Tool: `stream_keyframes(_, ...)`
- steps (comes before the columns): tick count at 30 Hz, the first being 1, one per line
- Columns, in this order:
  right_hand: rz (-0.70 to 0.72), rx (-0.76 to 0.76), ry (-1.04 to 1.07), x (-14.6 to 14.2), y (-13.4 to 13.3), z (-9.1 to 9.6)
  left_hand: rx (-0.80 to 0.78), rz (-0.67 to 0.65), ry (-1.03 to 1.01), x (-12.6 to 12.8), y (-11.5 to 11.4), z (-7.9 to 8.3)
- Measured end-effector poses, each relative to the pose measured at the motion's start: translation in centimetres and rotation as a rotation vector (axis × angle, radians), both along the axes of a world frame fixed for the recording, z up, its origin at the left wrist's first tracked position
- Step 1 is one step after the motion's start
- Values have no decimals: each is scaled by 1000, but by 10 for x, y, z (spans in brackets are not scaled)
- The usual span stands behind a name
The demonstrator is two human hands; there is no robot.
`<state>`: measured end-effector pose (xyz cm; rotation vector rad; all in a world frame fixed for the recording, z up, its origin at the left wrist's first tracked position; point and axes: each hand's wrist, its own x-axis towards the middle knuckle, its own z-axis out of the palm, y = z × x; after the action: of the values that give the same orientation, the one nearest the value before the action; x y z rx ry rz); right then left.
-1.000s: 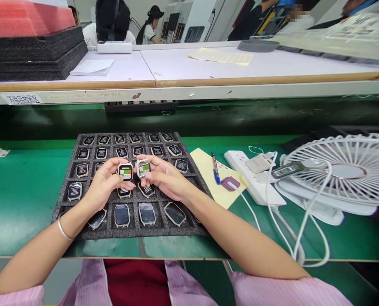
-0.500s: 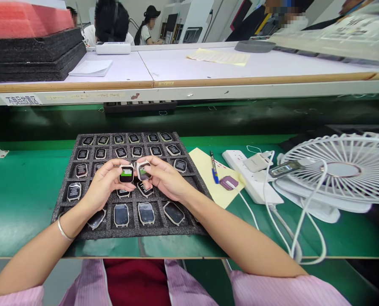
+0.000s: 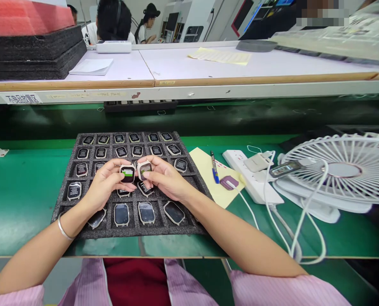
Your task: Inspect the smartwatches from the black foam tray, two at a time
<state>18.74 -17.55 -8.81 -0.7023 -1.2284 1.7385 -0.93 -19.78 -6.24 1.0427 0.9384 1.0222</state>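
Head view: fingers [image 3: 115, 177] grip two round-cornered watches [image 3: 127, 173] above speckled foam [image 3: 132, 231].

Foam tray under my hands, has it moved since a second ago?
No, the foam tray sits in the same place, judged against the front edge of the green table.

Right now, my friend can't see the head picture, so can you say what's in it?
A person's left hand and right hand each hold a smartwatch above a dark foam tray holding more watches. To the right are a pen on yellow paper, a white power strip, and a white fan.
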Motion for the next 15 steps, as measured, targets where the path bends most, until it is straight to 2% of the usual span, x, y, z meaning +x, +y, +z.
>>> stream_keyframes(15,45,-35,36,2,-1,1,4,25,-29,-1,1,0)
